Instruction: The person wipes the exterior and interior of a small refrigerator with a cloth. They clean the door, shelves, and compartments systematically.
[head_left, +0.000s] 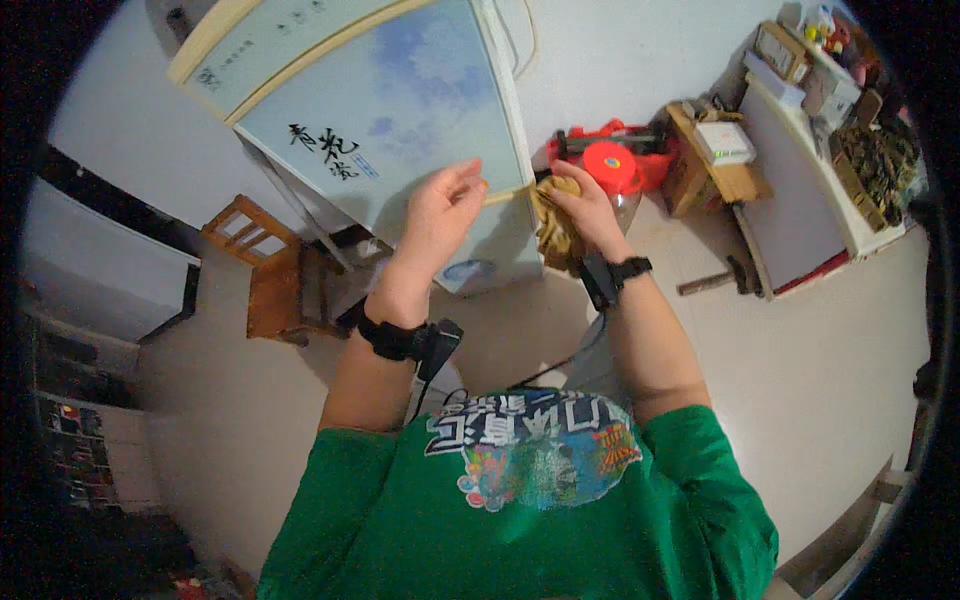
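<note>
A tall refrigerator with a pale blue patterned door (450, 97) stands before me. My left hand (446, 214) is in front of the door, its fingers curled around the end of a thin tan strip (508, 196). The strip runs from there across to the door's edge. My right hand (589, 206) grips a crumpled yellow-brown cloth (553, 232) beside that edge, close to the strip's other end. Whether the strip is part of the cloth, I cannot tell. Both wrists bear black straps with small devices.
A clear jar with a red lid (611, 169) and a red bag (660, 169) are right of the cloth. Beyond stand a small wooden stand (724, 176) with a white box and a white cabinet (795, 187) with boxes on top. A wooden chair (274, 289) stands at the left.
</note>
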